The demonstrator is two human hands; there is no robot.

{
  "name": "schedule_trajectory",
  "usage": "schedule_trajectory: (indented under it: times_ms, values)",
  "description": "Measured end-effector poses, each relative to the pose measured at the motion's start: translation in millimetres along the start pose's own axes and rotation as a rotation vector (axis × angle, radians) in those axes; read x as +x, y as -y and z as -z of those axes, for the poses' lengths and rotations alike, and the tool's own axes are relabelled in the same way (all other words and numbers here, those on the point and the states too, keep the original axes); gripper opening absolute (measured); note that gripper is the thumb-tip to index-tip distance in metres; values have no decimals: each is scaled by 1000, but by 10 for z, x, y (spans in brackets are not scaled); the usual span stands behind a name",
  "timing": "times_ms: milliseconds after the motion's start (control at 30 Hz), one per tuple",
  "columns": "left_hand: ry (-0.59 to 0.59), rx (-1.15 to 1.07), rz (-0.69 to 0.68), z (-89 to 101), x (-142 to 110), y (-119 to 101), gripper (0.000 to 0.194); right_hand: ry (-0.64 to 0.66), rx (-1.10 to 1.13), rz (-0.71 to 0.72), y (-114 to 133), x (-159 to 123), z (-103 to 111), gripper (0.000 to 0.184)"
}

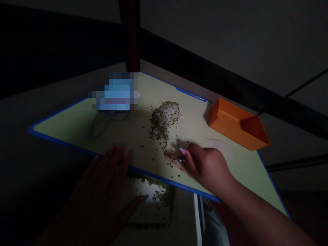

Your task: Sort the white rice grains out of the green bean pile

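My right hand [208,165] is closed low over the yellow board [128,143], thumb and fingers pressed together beside a dark, pinkish patch [174,156]. What the fingers hold, if anything, is hidden. Beyond it lies a heap of small green beans mixed with pale grains [165,118], with loose beans trailing toward the hand. My left hand [105,184], in deep shadow, rests with fingers spread at the board's near blue edge. Its thumb reaches over a pale tray [197,218] below, where more green beans are scattered.
An orange bin [237,124] stands at the board's right side. A faint spread of pale grains [220,147] lies in front of it. On the left, a pixelated blue screen [116,94] stands with a looped cord [99,124]. Walls border the board's far side. The light is dim.
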State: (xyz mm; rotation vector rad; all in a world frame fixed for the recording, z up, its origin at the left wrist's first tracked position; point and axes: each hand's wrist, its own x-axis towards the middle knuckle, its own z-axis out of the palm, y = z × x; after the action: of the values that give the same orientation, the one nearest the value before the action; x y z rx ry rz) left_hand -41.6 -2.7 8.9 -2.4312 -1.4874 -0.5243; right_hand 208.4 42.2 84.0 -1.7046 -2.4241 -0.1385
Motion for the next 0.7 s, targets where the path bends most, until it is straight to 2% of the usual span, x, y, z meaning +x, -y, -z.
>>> schedule_trajectory:
  times_ms: [200, 700]
  values:
    - [-15, -1, 31, 22, 16, -25, 80, 22, 19, 20, 42, -1, 5, 39]
    - [6, -34, 51, -8, 3, 5, 83, 180, 108, 48, 161, -27, 13, 40]
